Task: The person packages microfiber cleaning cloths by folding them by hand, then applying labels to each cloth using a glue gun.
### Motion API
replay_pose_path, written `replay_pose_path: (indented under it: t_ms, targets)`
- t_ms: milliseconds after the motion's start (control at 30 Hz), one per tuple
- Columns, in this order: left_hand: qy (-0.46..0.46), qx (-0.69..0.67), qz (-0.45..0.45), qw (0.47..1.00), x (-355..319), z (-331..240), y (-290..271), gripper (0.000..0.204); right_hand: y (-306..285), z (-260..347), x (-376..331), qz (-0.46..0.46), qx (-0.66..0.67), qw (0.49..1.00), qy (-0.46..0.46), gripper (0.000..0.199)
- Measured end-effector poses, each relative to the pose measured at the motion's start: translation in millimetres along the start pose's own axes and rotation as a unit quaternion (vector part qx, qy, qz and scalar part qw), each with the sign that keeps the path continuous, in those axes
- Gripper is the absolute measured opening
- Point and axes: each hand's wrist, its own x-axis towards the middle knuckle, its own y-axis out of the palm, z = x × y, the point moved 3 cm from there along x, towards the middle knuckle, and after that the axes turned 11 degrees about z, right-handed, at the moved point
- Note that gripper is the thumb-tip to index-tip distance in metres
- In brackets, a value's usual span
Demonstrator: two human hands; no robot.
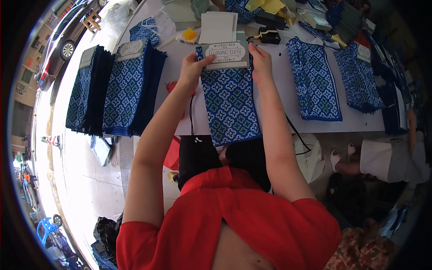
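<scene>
A folded blue cloth (230, 105) with a white and green tile pattern hangs over the table's front edge, a grey paper label card (225, 63) across its top. My left hand (196, 67) pinches the card and cloth at the left side, thumb on the card's face. At the right side, my right hand (262, 65) holds the edge between thumb and fingers. Both hands' fingers are partly hidden behind the cloth. Just beyond the card lies a stack of blank pale cards (219, 24).
Labelled stacks of the same cloth (123, 90) lie at the left. Unlabelled folded cloths (314, 81) and another stack (360, 78) lie at the right of the white table (274, 108). Black tool-like objects (269, 36) sit at the back. Another person (391, 157) is at far right.
</scene>
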Motion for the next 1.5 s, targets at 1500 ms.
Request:
replay_pose_path:
  t_ms: [1500]
  targets:
    - [0.088,-0.021,0.098,0.991,-63,-45,36,0.022,25,83,-97,0.058,-0.121,0.987,-0.092,0.007]
